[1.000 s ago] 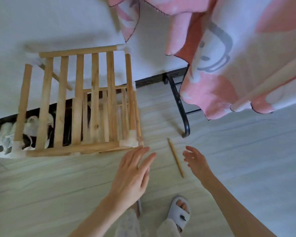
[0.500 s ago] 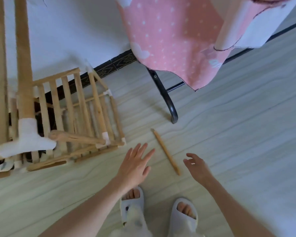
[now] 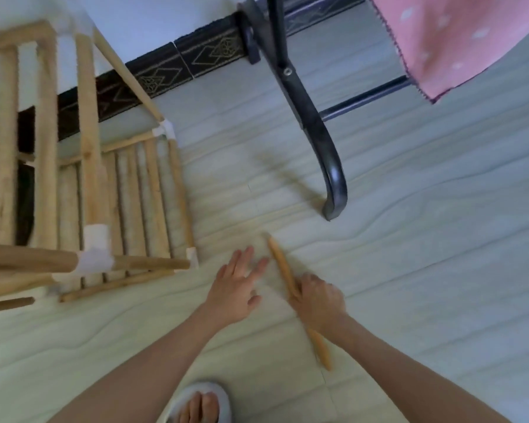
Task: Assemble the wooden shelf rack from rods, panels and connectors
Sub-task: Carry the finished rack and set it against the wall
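- Down on the pale floor [image 3: 425, 239], the right hand [image 3: 316, 297] has its fingers curled round a loose wooden rod [image 3: 283, 267], gripping it near the middle.
- One end of the rod points up towards a black metal stand leg [image 3: 333, 178]; the other end shows below the wrist.
- Just beside it, the left hand [image 3: 235, 282] hovers with fingers straight and spread, holding nothing.
- At the left stands the partly built wooden shelf rack [image 3: 86, 178], slatted panels joined by white connectors [image 3: 95, 254], near the dark patterned skirting [image 3: 190, 62].
- A pink dotted cloth [image 3: 458, 38] hangs at the top right.
- A foot in a white slipper [image 3: 200, 404] shows at the bottom edge.
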